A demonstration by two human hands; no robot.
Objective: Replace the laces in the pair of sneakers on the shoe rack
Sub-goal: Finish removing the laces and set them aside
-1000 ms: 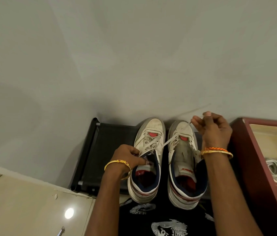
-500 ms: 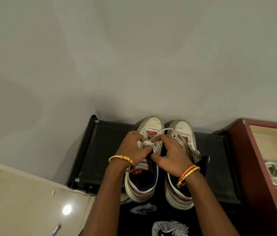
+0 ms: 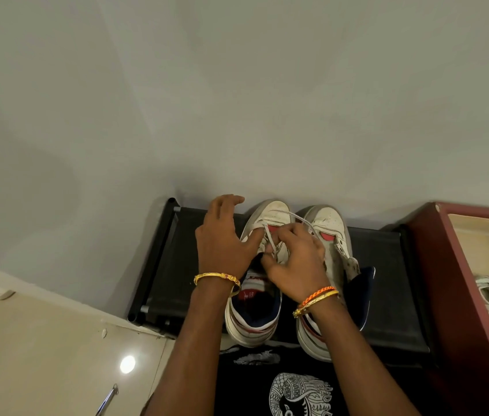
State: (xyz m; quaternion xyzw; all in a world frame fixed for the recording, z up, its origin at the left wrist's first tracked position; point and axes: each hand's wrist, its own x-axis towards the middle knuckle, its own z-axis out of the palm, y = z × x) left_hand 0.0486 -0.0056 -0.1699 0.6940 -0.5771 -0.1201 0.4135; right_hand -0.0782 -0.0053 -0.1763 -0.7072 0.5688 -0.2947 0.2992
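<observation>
1. Both hands reach out over the two sneakers on the black shoe rack [image 3: 387, 265].
2. Nearest, the right hand [image 3: 295, 259] is curled over the left sneaker [image 3: 255, 307] and pinches a white lace [image 3: 270, 240].
3. That lace loops up past the fingers toward the toe of the right sneaker [image 3: 331, 226].
4. Just beside it, the left hand [image 3: 222, 238] is loose, fingers spread, holding nothing, its thumb by the left sneaker's side.
5. Its fingertips point toward the wall [image 3: 237, 100] behind the rack.
</observation>
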